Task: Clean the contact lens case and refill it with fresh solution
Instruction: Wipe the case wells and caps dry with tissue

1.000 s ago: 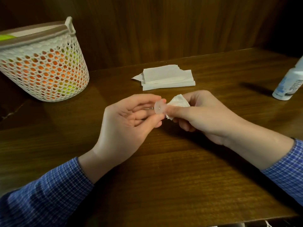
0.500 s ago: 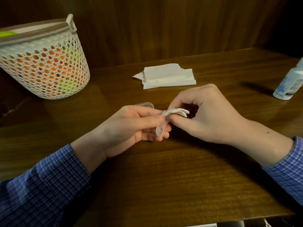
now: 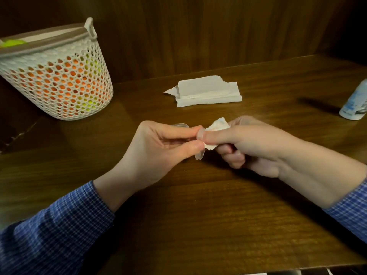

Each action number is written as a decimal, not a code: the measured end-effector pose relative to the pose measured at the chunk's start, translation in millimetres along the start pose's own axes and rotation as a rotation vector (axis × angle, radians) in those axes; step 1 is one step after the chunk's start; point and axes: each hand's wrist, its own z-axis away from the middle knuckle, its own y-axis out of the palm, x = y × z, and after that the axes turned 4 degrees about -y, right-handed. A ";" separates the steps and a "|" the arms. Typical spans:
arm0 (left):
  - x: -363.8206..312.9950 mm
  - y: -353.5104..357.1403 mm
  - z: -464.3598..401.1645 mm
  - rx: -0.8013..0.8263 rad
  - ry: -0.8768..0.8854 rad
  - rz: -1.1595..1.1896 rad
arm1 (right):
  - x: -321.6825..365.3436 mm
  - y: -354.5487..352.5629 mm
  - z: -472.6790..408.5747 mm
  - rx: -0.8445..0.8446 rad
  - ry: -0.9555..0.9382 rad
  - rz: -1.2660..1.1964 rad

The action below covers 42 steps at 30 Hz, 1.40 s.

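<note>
I wipe the clear lens case [image 3: 199, 144] over the near middle of the wooden table [image 3: 198, 215]. My left hand [image 3: 158, 147] pinches the case on edge; my right hand [image 3: 248, 143] pinches a scrap of tissue [image 3: 217, 126], thumb pressing it against the case. Best, I judge, to press lightly, twisting into each well. Farther back lie folded tissues [image 3: 206, 92], a solution bottle [image 3: 355, 104] far right, a mesh basket [image 3: 55, 76] far left.

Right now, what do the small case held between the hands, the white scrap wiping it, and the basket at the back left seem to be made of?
Small clear contact lens case: probably translucent plastic, glossy, since the dark table shows through it. Crumpled white scrap: soft matte tissue paper, judging by its creases and ragged edge. White mesh basket: apparently moulded plastic, with regular holes and a smooth rim.
</note>
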 end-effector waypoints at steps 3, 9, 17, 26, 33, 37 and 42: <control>1.4 -0.2 -0.2 0.028 0.014 0.029 | 4.4 -5.5 1.1 0.195 0.215 -0.221; -1.0 -2.5 -8.2 0.163 -0.373 0.568 | 8.9 -17.5 3.0 0.105 -0.078 -0.041; -5.3 0.5 -7.3 0.174 -0.467 0.662 | 1.9 -13.1 2.2 0.004 -0.313 0.288; -3.7 -2.8 -5.5 0.235 -0.482 0.455 | -5.5 -7.8 1.5 -0.085 -0.479 0.595; -6.1 -12.5 -7.2 0.323 -0.559 0.410 | -12.2 -0.5 7.1 -0.234 -0.868 1.026; -13.3 -20.7 -10.9 0.439 -0.644 0.472 | -10.8 -3.6 9.1 -0.191 -1.077 1.150; -15.0 -23.7 -11.9 0.421 -0.643 0.489 | -12.4 0.2 3.7 -0.223 -1.038 1.028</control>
